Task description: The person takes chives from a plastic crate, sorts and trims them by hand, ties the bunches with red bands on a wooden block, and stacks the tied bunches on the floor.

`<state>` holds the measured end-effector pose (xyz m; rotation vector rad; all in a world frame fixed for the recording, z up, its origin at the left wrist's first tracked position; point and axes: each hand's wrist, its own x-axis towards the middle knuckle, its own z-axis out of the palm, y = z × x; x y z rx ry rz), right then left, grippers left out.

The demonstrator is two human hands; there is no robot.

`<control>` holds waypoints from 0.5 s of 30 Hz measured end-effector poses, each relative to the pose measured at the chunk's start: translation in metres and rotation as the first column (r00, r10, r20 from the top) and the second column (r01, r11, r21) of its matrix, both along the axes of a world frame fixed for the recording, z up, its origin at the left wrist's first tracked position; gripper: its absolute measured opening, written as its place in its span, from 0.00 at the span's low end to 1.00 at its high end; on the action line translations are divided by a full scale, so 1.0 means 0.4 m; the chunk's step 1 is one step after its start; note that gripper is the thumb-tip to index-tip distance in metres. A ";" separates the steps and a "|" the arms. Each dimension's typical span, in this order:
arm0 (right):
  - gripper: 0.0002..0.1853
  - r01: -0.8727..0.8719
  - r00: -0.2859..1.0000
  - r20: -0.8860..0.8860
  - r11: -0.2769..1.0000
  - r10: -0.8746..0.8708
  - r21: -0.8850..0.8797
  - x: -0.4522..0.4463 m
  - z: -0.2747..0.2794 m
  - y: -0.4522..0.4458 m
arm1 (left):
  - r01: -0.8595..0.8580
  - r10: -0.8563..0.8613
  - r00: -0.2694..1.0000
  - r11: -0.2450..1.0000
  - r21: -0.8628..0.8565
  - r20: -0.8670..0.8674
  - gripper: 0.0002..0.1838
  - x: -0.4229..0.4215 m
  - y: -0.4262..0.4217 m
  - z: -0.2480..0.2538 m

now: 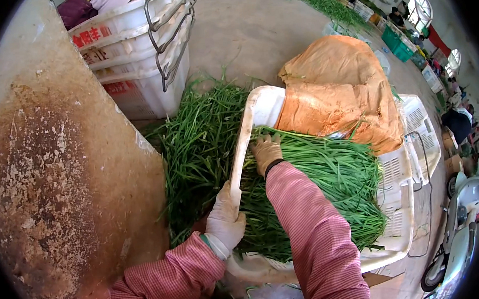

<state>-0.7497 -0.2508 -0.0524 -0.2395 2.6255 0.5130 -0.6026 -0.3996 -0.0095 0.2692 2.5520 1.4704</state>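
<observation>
A white plastic crate (392, 225) holds a thick layer of long green leaves, which look like garlic chives (330, 171). My left hand (225, 220), in a white glove, is closed around the crate's left rim. Inside the crate, my right hand (266, 150) in a tan glove lies on the chives close to that same wall. Its fingers are apart and press on the leaves, with the fingertips partly hidden among them. An orange-brown cloth (336, 98) drapes over the crate's far end and covers part of the chives.
Loose greens (204, 118) are heaped on the floor left of the crate. Stacked white crates (139, 62) with wire handles stand beyond them. A worn, stained board (58, 179) rises at left. A scooter (456, 234) is parked at right, and people work in the background.
</observation>
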 end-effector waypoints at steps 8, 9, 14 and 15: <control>0.27 -0.128 0.947 -0.313 0.801 -0.077 -0.585 0.074 0.078 0.210 | -0.109 0.112 0.993 0.993 0.045 -0.050 0.38 -0.002 0.000 -0.040; 0.26 -0.052 0.959 -0.199 0.563 -0.202 -0.825 0.051 0.001 0.268 | -0.060 0.059 0.966 0.998 0.003 -0.252 0.40 -0.007 0.006 -0.056; 0.07 0.321 0.582 0.811 -0.901 -0.055 -0.291 0.107 0.145 0.282 | -0.152 0.014 0.892 0.951 -0.271 -0.451 0.45 -0.014 0.038 0.093; 0.08 0.334 0.637 0.771 -0.903 0.005 -0.270 0.124 0.158 0.298 | -0.033 -0.053 0.928 0.975 -0.222 -0.370 0.45 -0.020 0.065 0.106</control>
